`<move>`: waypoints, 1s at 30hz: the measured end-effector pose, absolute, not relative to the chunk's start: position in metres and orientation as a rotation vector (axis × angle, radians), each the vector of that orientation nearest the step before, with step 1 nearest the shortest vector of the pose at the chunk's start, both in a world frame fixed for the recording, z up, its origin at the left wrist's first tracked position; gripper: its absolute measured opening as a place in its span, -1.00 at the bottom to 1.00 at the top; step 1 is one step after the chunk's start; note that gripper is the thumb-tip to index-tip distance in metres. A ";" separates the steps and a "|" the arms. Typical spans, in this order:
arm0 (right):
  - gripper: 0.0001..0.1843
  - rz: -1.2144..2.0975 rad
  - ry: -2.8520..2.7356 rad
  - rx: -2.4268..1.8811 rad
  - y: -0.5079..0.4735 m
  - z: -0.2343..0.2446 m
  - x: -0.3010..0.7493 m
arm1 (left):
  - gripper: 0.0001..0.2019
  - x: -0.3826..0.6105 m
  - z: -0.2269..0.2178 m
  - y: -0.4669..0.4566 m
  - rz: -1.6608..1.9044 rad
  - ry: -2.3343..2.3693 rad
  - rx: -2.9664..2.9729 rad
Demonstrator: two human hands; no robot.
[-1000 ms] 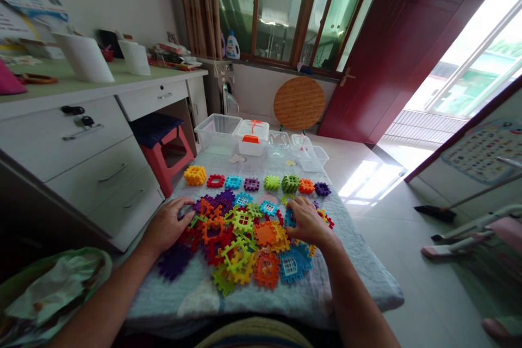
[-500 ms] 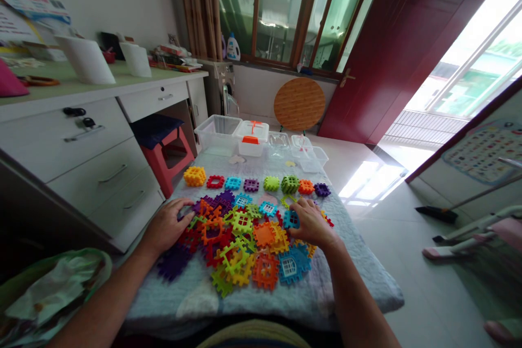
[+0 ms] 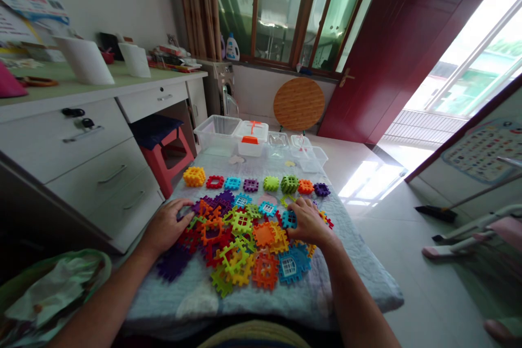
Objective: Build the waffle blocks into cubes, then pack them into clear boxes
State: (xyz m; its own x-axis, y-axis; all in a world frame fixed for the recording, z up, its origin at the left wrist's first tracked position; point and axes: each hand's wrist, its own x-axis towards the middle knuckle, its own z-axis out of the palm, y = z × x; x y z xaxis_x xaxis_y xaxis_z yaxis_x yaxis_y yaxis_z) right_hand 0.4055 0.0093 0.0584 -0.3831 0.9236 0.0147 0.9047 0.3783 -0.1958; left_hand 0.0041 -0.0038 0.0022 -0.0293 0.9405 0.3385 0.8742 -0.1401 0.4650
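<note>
A heap of colourful plastic interlocking tiles (image 3: 242,222) with notched edges lies on the cloth-covered table. My left hand (image 3: 172,224) rests at the heap's left edge, fingers curved and apart, near purple and green tiles. At the right edge is my right hand (image 3: 309,223), thumb and fingers spread on either side of a blue window tile (image 3: 289,219); no firm grip on it shows. Behind the heap stands a row of cube-like blocks, from a yellow block (image 3: 194,176) at the left to a purple block (image 3: 322,190) at the right.
Clear plastic bins (image 3: 218,128) and a lidded box with an orange latch (image 3: 252,138) stand at the table's far end. A desk with drawers (image 3: 101,136) and a red stool (image 3: 167,155) are to the left. A lined waste bin (image 3: 57,288) sits at lower left.
The right hand has shifted very slightly left, and the blue window tile beside its thumb has moved a little with it. The left hand stays in place.
</note>
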 end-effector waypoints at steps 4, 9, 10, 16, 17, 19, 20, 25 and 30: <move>-0.53 0.240 -2.486 -1.646 0.009 0.063 0.404 | -0.63 0.005 0.003 -0.004 0.931 1.985 2.101; -0.54 0.275 -2.418 -1.532 0.007 0.074 0.397 | -0.63 0.005 0.003 -0.004 0.924 1.976 2.114; -0.55 0.278 -2.420 -1.494 0.006 0.076 0.394 | -0.63 0.005 0.004 -0.004 0.922 1.976 2.118; -0.51 0.285 -2.493 -1.418 0.013 0.073 0.367 | -0.65 0.007 0.008 -0.006 0.897 2.002 2.097; -0.51 0.289 -2.505 -1.432 0.014 0.072 0.364 | -0.65 0.008 0.008 -0.006 0.900 2.003 2.093; -0.50 0.312 -2.537 -1.456 0.016 0.071 0.360 | -0.66 0.008 0.008 -0.006 0.909 2.000 2.085; -0.49 0.337 -2.551 -1.459 0.016 0.072 0.359 | -0.66 0.009 0.007 -0.006 0.916 1.999 2.079; -0.41 0.458 -2.497 -1.412 0.012 0.077 0.373 | -0.63 0.006 0.005 -0.007 0.990 1.976 1.999; -0.44 0.451 -2.440 -1.413 0.010 0.079 0.393 | -0.65 0.004 0.028 -0.018 1.256 2.015 1.872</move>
State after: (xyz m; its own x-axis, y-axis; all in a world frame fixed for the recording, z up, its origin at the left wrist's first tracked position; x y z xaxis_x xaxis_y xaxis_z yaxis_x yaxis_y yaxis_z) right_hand 0.3925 0.0101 0.0788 -0.4797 0.8730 0.0881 0.7838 0.4715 -0.4042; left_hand 0.0038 -0.0183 0.0278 -0.2292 0.8711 0.4344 0.7735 -0.1079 0.6245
